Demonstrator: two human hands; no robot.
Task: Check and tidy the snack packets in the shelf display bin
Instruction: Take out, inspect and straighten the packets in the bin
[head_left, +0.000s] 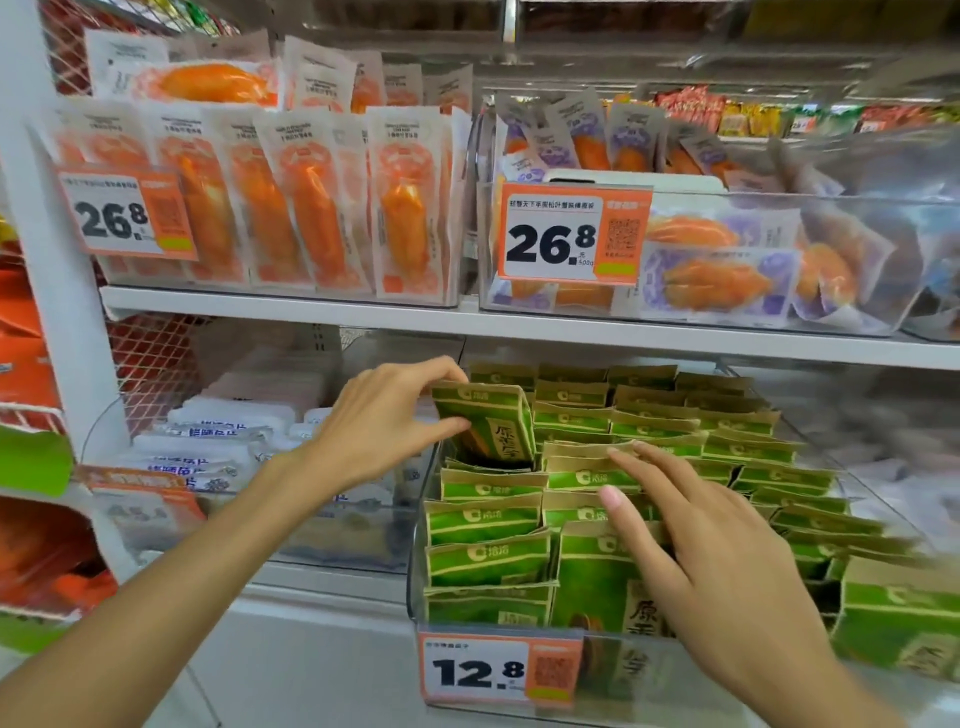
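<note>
A clear plastic display bin (418, 530) on the lower shelf holds several rows of green and tan snack packets (488, 561), most standing upright. My left hand (379, 426) pinches one green packet (493, 421) by its top edge and holds it raised and tilted above the bin's left rear row. My right hand (696, 551) lies flat with fingers spread across the tops of the middle rows, its fingertips touching a packet (582, 478). It grips nothing. A price tag reading 12.8 (498, 670) is clipped to the bin's front.
A neighbouring clear bin with white packets (218, 447) stands to the left. The upper shelf (291, 306) carries bins of orange packets (311, 208) and purple-printed packets (727, 270) with 26.8 tags. A white shelf upright (57, 291) rises at the left.
</note>
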